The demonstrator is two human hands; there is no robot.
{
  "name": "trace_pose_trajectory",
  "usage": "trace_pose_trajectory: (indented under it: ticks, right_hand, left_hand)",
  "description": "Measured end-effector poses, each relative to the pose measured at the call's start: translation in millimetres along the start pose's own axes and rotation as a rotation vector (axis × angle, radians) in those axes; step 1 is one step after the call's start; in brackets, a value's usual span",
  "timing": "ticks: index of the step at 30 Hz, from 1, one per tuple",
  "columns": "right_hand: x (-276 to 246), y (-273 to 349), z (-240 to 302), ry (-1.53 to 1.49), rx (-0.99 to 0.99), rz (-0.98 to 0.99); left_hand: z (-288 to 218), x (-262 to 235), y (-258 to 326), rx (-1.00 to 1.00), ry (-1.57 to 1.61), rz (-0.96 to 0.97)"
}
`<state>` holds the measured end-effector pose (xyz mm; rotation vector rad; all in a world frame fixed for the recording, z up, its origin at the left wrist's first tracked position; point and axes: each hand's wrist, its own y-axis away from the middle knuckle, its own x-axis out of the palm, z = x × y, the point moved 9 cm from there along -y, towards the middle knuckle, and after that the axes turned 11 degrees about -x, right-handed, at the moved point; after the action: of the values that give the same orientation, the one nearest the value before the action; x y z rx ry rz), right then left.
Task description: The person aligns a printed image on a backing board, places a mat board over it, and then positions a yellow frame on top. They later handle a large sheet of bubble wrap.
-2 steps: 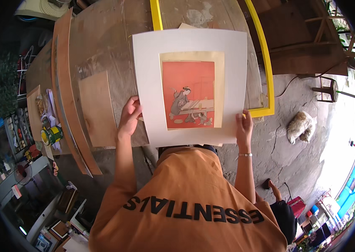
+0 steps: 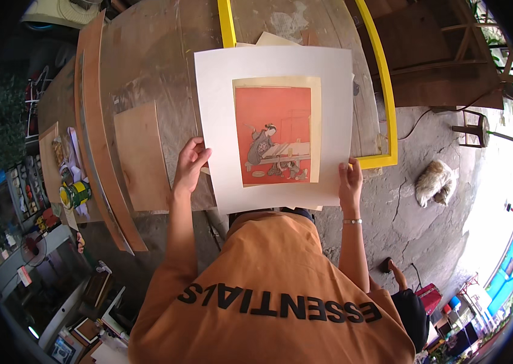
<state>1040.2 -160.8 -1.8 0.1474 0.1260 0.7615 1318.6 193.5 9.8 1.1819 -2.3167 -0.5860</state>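
Note:
A white mat board (image 2: 215, 109) frames a red art print (image 2: 276, 133) of a robed figure kneeling at a low table. My left hand (image 2: 191, 167) grips the mat's left edge, thumb in front and the other fingers partly behind it. On the right edge, my right hand (image 2: 350, 185) pinches the board between thumb and fingers. The sheet is raised above the worktable, facing up toward me. Behind it lies a yellow frame (image 2: 388, 115), part of it covered by the mat. Pale sheets (image 2: 275, 39) peek out past the mat's top edge.
The worktable (image 2: 141, 67) carries a thin wooden board (image 2: 141, 158) and long wood strips (image 2: 94, 115) at left. A green and yellow can (image 2: 75, 195) stands farther left. At right, a dog (image 2: 436, 183) lies on the floor near a stool (image 2: 476, 128). Another person (image 2: 411, 312) is at lower right.
The mat board's top edge has dropped slightly toward me, showing more of the pale sheets behind it. Both hands keep their hold on its sides.

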Motion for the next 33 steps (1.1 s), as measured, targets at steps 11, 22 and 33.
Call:
trace_pose_trajectory:
  ticks: [11, 22, 33]
  right_hand:
    - [11.5, -2.9, -27.0, 0.392, -0.112, -0.014]
    - [12.6, -0.6, -20.7, 0.509, -0.141, -0.064]
    - [13.1, 0.5, -21.7, 0.594, -0.157, -0.063]
  left_hand:
    - [17.4, -1.1, -22.1, -0.081, -0.131, -0.212]
    - [28.2, -6.3, -34.9, -0.097, -0.143, -0.238]
    - [36.3, -10.3, -37.2, -0.103, -0.134, -0.310]
